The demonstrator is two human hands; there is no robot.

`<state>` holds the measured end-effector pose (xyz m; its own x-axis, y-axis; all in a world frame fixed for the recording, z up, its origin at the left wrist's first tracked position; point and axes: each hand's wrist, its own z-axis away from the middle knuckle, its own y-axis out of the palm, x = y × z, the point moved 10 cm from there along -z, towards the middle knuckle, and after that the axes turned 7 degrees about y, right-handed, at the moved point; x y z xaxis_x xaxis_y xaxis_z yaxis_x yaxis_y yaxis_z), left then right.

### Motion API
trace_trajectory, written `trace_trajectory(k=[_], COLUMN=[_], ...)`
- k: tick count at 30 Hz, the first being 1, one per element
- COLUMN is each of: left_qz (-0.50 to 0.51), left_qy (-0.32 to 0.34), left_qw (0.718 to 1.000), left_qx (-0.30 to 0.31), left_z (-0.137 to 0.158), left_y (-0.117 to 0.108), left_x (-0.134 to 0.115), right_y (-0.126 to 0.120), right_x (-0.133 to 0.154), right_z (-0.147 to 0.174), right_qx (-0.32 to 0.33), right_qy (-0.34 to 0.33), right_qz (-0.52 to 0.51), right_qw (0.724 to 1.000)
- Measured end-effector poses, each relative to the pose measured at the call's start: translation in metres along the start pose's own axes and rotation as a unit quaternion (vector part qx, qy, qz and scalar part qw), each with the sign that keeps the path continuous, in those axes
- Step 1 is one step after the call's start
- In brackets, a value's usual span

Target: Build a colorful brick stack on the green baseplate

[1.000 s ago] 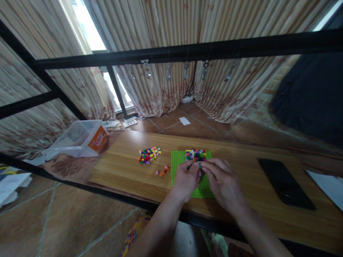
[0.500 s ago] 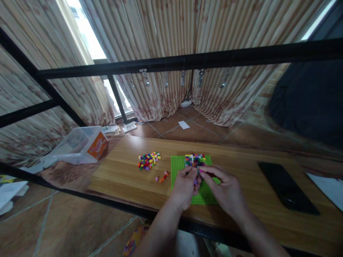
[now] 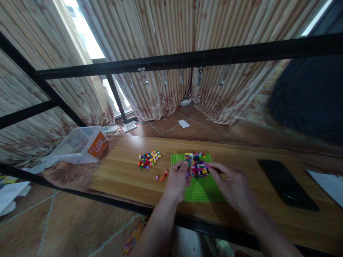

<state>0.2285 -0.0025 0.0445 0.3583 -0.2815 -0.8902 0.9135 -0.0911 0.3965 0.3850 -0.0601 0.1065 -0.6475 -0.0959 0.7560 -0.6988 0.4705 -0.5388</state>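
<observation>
A green studded baseplate (image 3: pixel 205 191) lies on the wooden table, carrying a block of small multicoloured building bricks (image 3: pixel 199 167) near its far side. My left hand (image 3: pixel 178 180) is closed over the plate's left part, with a purple brick showing by its curled fingers and a dark one near the thumb; how many it holds is hidden. At the block's right edge, my right hand (image 3: pixel 232 182) has thumb and forefinger pinched on a small magenta brick (image 3: pixel 208 166).
A loose pile of coloured bricks (image 3: pixel 149 159) lies left of the plate, with several stray bricks (image 3: pixel 164 175) closer. A black phone-like slab (image 3: pixel 286 184) and white paper (image 3: pixel 327 185) are at right. A clear plastic bin (image 3: pixel 77 142) stands left; a black metal bar (image 3: pixel 171 64) crosses ahead.
My hands have moved apart: the left went left, the right slightly right. More of the brick block now shows between them.
</observation>
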Motion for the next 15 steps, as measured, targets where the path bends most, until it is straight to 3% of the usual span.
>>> trace_trajectory(k=[4,7,15], left_qz=[0.032,0.045,0.056], left_qy=[0.015,0.022,0.016], left_qw=[0.999,0.999,0.998], left_qx=[-0.023,-0.021,-0.027], left_z=[-0.006,-0.007,-0.008], left_y=[-0.012,-0.012,-0.012], left_x=[-0.011,-0.015,-0.013], right_y=[0.0,0.016,0.033], right_x=[-0.018,-0.02,-0.03], right_z=[0.001,0.004,0.003], right_qx=[0.008,0.035,0.002], right_qy=[0.036,0.012,-0.024], right_qz=[-0.011,-0.02,0.03], right_qw=[0.999,0.999,0.999])
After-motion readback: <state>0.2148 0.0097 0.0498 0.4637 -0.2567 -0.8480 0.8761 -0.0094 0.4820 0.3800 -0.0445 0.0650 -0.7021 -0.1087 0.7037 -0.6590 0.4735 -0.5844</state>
